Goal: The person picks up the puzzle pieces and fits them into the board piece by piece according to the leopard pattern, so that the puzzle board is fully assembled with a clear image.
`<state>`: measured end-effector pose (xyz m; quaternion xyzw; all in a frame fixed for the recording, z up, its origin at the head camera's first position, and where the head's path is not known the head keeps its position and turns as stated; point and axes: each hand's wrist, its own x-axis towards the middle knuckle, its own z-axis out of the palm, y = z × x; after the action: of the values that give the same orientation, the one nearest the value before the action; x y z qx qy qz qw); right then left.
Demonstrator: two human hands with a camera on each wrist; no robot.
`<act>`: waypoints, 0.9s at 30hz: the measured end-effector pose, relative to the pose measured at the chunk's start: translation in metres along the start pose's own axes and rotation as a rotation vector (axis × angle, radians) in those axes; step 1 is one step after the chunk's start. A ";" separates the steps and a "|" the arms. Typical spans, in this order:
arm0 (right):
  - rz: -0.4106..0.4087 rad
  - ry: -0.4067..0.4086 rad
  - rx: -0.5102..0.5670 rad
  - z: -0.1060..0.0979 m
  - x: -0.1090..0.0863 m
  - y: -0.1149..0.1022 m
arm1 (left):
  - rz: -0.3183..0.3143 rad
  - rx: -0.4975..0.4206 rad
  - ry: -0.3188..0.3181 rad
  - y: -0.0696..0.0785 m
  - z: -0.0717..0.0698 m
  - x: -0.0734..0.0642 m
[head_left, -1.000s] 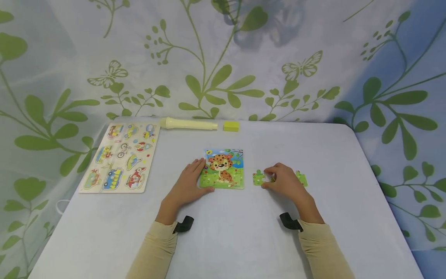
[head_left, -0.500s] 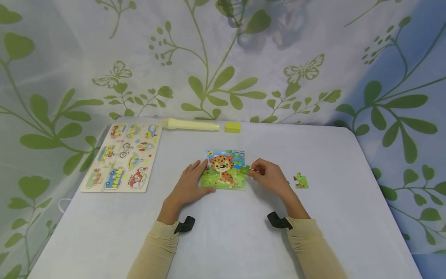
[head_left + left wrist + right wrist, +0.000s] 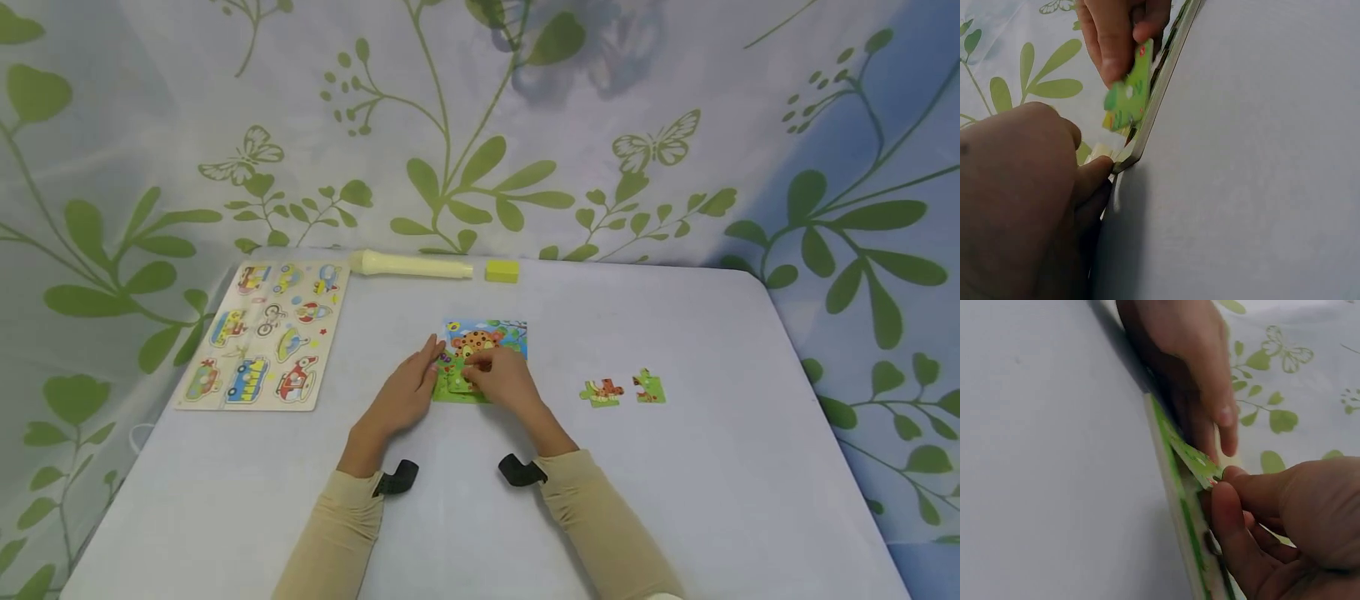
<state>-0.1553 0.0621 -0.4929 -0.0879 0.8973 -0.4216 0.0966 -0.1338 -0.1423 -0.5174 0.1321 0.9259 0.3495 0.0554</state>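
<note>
A small square jigsaw puzzle board (image 3: 513,332) with a spotted leopard picture lies mid-table. My right hand (image 3: 510,383) pinches a green jigsaw piece (image 3: 459,379) between thumb and fingers, over the board's lower left corner. In the left wrist view that piece (image 3: 1129,94) is tilted above the board's edge; the right wrist view shows one end of it (image 3: 1194,459) low against the board. My left hand (image 3: 403,392) rests along the board's left side, its fingers fairly straight and touching the edge. The right hand hides much of the leopard.
Two loose jigsaw pieces, one with orange spots (image 3: 602,391) and one mostly green (image 3: 649,387), lie to the right. A wooden vehicle puzzle board (image 3: 262,337) is at the left. Behind stand a pale yellow microphone-shaped toy (image 3: 411,266) and a yellow block (image 3: 502,271).
My right hand has picked up the green piece from the right of the board and carried it left over the board's lower left corner. The left hand has stayed at the edge.
</note>
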 end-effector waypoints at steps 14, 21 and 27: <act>-0.040 0.104 -0.216 0.019 0.003 -0.013 | -0.036 0.052 0.009 0.001 0.002 0.001; -0.104 -0.013 -0.199 0.004 0.001 -0.015 | -0.082 0.059 0.037 0.002 0.004 -0.001; -0.116 -0.062 -0.155 -0.065 -0.020 0.025 | -0.018 0.081 0.069 0.003 0.007 0.001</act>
<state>-0.1537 0.1301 -0.4695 -0.1600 0.9172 -0.3528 0.0929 -0.1329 -0.1351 -0.5204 0.1138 0.9418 0.3156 0.0211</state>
